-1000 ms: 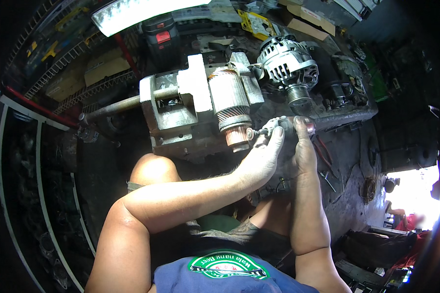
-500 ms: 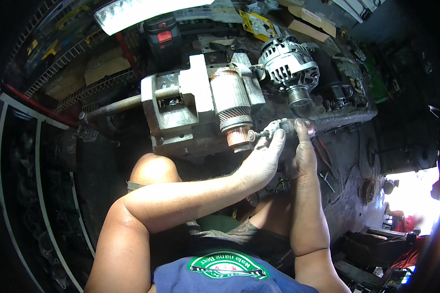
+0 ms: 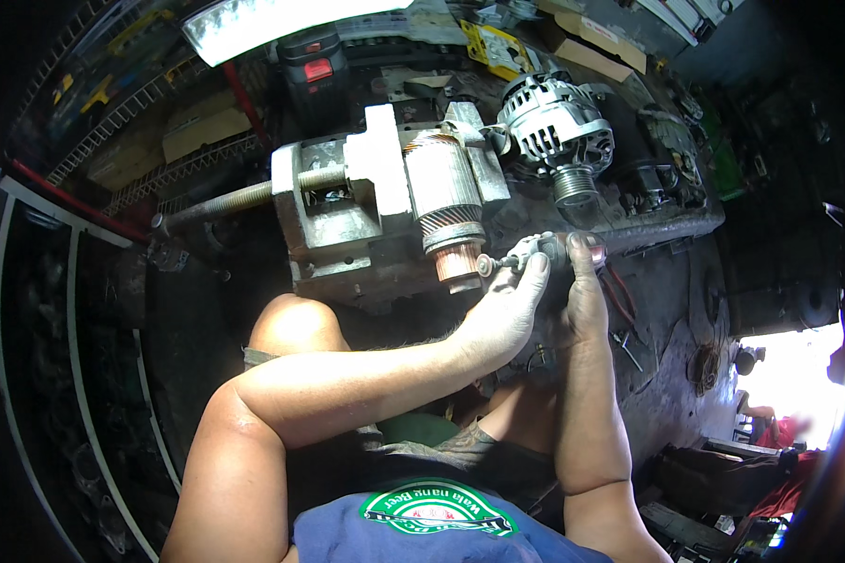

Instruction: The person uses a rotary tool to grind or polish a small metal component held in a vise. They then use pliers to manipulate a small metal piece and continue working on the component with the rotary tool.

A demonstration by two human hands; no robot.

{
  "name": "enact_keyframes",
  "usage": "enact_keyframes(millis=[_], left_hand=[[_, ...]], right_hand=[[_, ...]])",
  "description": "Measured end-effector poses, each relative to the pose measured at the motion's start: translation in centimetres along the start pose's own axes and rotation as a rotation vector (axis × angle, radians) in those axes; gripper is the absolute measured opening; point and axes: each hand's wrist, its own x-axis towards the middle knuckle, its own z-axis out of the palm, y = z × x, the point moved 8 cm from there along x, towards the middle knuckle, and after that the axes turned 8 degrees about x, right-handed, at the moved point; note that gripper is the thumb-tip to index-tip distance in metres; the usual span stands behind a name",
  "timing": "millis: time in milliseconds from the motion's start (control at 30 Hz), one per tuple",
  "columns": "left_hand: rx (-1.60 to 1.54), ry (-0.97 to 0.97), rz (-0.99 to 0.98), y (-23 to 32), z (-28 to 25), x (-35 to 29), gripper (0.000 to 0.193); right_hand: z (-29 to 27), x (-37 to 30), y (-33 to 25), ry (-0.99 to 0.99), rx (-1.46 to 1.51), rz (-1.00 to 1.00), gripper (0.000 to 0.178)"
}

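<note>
**At bench vise (image 3: 333,227): armature (image 3: 441,183) clamped, rotary tool (image 3: 554,248) right**

L hand (image 3: 505,310), R hand (image 3: 584,300) closed round tool; disc (image 3: 484,266) by copper end (image 3: 456,261), contact unclear. Barely shifted vs. a sec ago, so prob. same spot in work.

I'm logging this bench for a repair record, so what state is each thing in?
Left grip: closed on the rotary tool.
Right grip: closed on the tool's rear.
Rotary tool: held, tip at the armature's copper end; spinning or not, unclear.
Armature: clamped, copper end toward the person.
Vise: closed on the armature.
Alternator: resting on the bench, unclamped.
Strip lamp: lit.
</note>
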Motion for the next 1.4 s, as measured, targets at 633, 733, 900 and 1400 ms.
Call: enact_keyframes(millis=[633,733,900,1400], left_hand=[[-0.010,-0.098,0.051,-0.5,0.7,0.4,0.070],[-0.048,-0.095,0.002,-0.1,0.6,0.5,0.070],[-0.036,0.002,0.022,1.3,-0.1,0.1,0.062],[-0.027,0.021,0.127,0.9,-0.1,1.3,0.056]], right_hand=[[-0.5,0.5,-0.3,0.035,-0.042,-0.048,0.039],[0.9,0.4,-0.3,-0.058,-0.012,-0.036,0.039],[1.9,0.6,-0.6,-0.034,-0.058,-0.051,0.038],[2.0,1.0,-0.6,-0.004,-0.073,-0.049,0.042]])
